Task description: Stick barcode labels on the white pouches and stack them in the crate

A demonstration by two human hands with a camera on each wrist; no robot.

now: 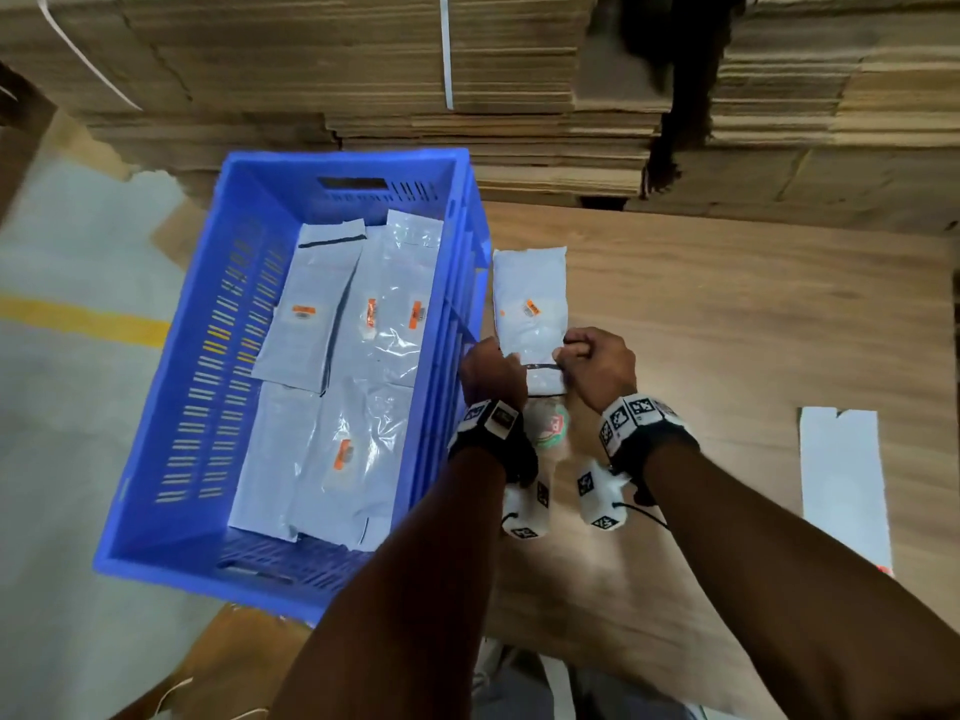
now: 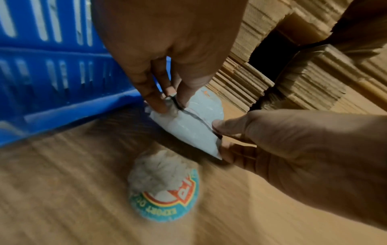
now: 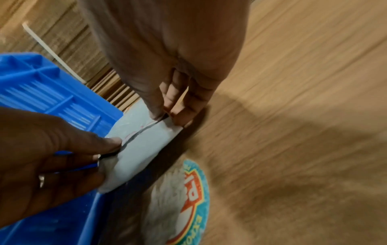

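A white pouch [image 1: 529,304] with an orange barcode label [image 1: 530,307] is held just right of the blue crate [image 1: 156,459], over the cardboard surface. My left hand [image 1: 491,368] pinches its near left corner, and my right hand [image 1: 597,366] pinches the near right corner. The left wrist view shows the pouch [image 2: 188,126] between my left hand [image 2: 165,102] and my right hand [image 2: 222,132]. In the right wrist view my right hand [image 3: 167,116] and left hand [image 3: 108,149] pinch the same pouch [image 3: 142,149]. Several labelled white pouches [image 1: 337,356] lie in the crate.
Tall stacks of flat cardboard [image 1: 519,70] rise behind the work surface [image 1: 727,330]. A white backing sheet [image 1: 841,480] lies at the right. A round printed sticker [image 1: 550,428] is on the surface under my wrists. Grey floor with a yellow line [image 1: 78,319] lies left.
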